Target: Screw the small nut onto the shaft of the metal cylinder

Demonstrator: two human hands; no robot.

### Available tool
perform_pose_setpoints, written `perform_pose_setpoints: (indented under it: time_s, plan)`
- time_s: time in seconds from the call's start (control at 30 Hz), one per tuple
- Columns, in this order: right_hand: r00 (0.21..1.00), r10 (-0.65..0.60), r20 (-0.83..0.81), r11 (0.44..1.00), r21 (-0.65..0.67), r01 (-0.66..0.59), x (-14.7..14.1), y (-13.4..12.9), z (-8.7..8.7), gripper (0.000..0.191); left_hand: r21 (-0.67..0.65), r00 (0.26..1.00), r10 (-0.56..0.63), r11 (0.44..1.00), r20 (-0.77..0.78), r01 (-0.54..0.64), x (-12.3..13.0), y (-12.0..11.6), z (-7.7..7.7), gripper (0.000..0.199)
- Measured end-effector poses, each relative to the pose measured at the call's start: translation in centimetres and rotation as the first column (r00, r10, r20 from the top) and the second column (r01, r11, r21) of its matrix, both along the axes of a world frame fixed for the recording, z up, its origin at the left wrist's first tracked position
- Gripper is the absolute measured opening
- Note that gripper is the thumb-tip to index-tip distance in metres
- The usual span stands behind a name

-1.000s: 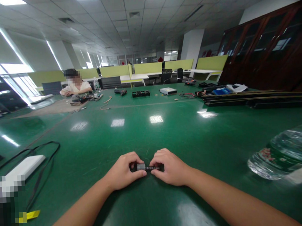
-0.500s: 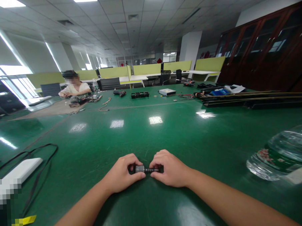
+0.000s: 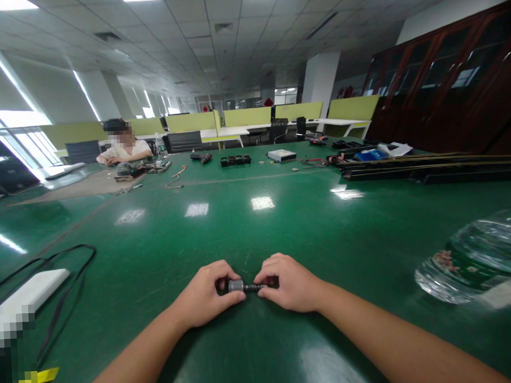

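A small metal part (image 3: 247, 288) is held level at the green desk (image 3: 223, 227) (whether the two touch cannot be told). Its grey cylindrical end (image 3: 236, 285) is pinched by the left hand (image 3: 203, 294); its thin dark shaft (image 3: 252, 288) is gripped by the right hand (image 3: 291, 286). A clear bottle (image 3: 474, 261) is seen off to the right.

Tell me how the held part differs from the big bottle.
The part is small; the bottle is far larger. The part is grey and black; the bottle is clear with a green label. The left hand and right hand hold the part; neither touches the bottle. Both look rounded.
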State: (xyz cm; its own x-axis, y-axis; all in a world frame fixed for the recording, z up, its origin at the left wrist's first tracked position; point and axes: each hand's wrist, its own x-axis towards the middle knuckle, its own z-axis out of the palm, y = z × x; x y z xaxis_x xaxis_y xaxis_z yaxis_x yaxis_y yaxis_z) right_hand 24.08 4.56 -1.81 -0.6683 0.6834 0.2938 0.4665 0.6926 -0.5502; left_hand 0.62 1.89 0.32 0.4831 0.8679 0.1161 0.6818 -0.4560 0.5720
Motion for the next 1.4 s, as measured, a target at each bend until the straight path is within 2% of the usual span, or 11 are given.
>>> perform_pose_setpoints:
  time_s: [0.83, 1.4]
  plan:
    - [1.000, -0.005, 0.001, 1.000, 0.002, 0.005, 0.8, 0.5, 0.3, 0.007, -0.011, 1.000, 0.006, 1.000, -0.007, -0.006, 0.1, 0.0, 0.1, 0.021]
    - [0.999, -0.043, 0.028, 0.981, -0.188, 0.048, 2.8, 2.1, 0.4, 0.008, -0.024, 1.000, 0.011, 1.000, 0.002, -0.011, 0.1, -0.1, 0.3, 0.019]
